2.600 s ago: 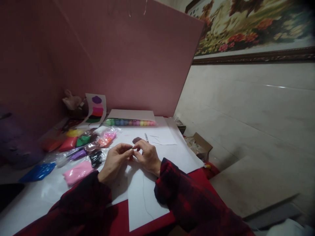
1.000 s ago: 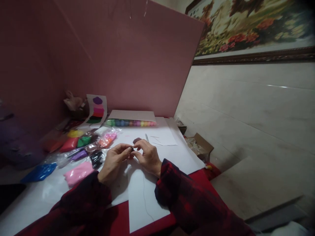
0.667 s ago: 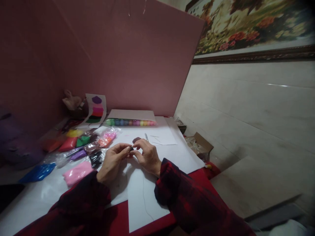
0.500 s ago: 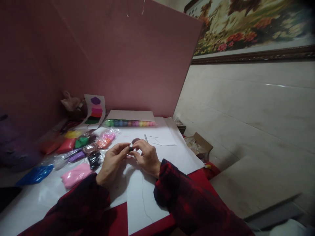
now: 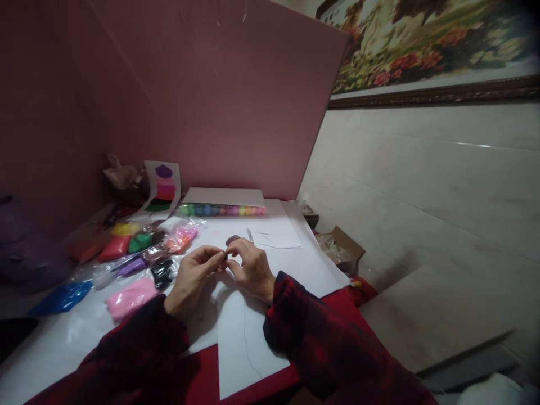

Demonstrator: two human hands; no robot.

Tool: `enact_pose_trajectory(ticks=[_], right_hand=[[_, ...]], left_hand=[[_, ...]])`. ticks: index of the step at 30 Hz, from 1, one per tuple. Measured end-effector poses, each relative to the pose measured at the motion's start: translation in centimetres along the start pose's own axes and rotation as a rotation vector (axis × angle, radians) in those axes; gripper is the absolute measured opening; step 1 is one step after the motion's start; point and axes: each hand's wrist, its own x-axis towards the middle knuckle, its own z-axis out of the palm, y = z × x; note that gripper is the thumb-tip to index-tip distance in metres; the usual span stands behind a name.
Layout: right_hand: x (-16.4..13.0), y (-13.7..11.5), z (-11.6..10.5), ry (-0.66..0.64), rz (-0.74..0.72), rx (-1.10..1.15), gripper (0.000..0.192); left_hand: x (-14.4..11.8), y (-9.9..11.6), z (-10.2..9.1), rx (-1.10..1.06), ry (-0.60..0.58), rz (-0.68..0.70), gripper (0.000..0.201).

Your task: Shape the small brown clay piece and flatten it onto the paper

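Note:
Over the white paper [image 5: 236, 337], my left hand [image 5: 196, 275] and my right hand [image 5: 253, 270] meet fingertip to fingertip. Between them they pinch a small dark piece of modelling clay [image 5: 226, 256], mostly covered by the fingers. Both hands are closed in this pinch. Just behind my right hand a dark brown lump of clay [image 5: 232, 240] lies on the paper. A slim silver-grey pen-like tool [image 5: 250, 235] rests beside it. A thin curved line runs down the paper below my hands.
Bags of coloured clay, including pink [image 5: 131, 299], blue [image 5: 61, 298] and black [image 5: 161, 274], spread to the left. A long pack of coloured clay balls [image 5: 223, 210] lies at the back. A sheet with coloured shapes [image 5: 166, 191] leans there. Sheets with short lines [image 5: 280, 239] lie right of the tool.
My fingers have closed further over the small dark clay piece, so less of it shows. My left fingertips have shifted slightly right, towards my right hand.

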Motion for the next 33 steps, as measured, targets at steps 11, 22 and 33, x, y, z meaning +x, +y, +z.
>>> enact_pose_trajectory(ticks=[11,22,33], right_hand=[[0.1,0.1,-0.2,0.007,-0.012,0.000,0.005],[0.0,0.2,-0.1,-0.005,-0.026,-0.019,0.007],[0.0,0.2,0.0,-0.010,-0.053,-0.048,0.008]], left_hand=[[0.3,-0.4,-0.4,0.008,-0.039,0.008,0.033],[0.6,-0.9,-0.4,0.005,-0.037,0.031,0.032],[0.2,-0.3,-0.2,-0.078,-0.019,-0.049,0.038]])
